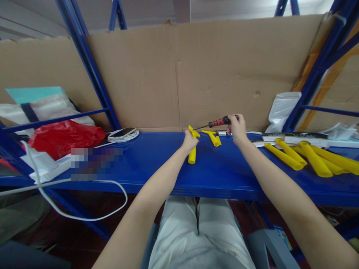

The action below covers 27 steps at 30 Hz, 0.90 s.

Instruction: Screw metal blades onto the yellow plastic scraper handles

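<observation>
My left hand (190, 141) is wrapped round a yellow plastic piece with a tube-like handle (192, 157), held upright over the blue shelf. My right hand (237, 129) grips the end of a screwdriver (218, 122) with a red and black handle. The screwdriver lies nearly level, and its metal shaft points left to the top of the yellow piece; whether the tip touches it I cannot tell. Just right of my left hand, another yellow piece (214, 139) rests on the shelf, partly overlapping a smaller yellow part.
Several yellow tubes (316, 160) lie at the right, near a white plastic bag (282, 110). A phone (125, 132) sits on a coiled white cable at the left, beside a red bag (67, 138). Cardboard (218, 71) walls the back of the blue shelf (151, 160).
</observation>
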Available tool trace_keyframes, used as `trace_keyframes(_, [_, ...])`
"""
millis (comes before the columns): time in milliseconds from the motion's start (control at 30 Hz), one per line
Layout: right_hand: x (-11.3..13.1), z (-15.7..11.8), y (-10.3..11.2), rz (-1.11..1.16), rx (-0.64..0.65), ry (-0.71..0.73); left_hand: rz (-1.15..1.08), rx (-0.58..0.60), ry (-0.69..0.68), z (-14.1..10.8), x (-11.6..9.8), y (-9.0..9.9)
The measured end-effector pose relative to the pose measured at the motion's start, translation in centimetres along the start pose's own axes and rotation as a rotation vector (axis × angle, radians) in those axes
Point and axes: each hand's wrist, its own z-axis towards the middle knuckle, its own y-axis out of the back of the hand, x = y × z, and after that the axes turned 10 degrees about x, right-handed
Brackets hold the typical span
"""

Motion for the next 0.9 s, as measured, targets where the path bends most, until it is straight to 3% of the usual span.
trace_keyframes(67, [0.0,0.0,0.1,0.041,0.026,-0.026,0.024,0.005,-0.014,0.0,0.0,0.0])
trace_keyframes(267, [0.0,0.1,0.6,0.003,0.004,0.101,0.081,-0.002,0.006,0.1,0.4,0.0])
trace_keyframes(467, [0.0,0.0,0.3,0.084,0.027,-0.02,0.103,-0.002,-0.012,0.4,0.7,0.1])
trace_keyframes(667, [-0.1,-0.1,0.6,0.005,0.011,0.066,0.12,-0.014,0.013,0.4,0.9,0.1])
trace_keyframes(900, [0.0,0.0,0.3,0.07,0.036,-0.04,0.127,-0.005,-0.019,0.7,1.1,0.2])
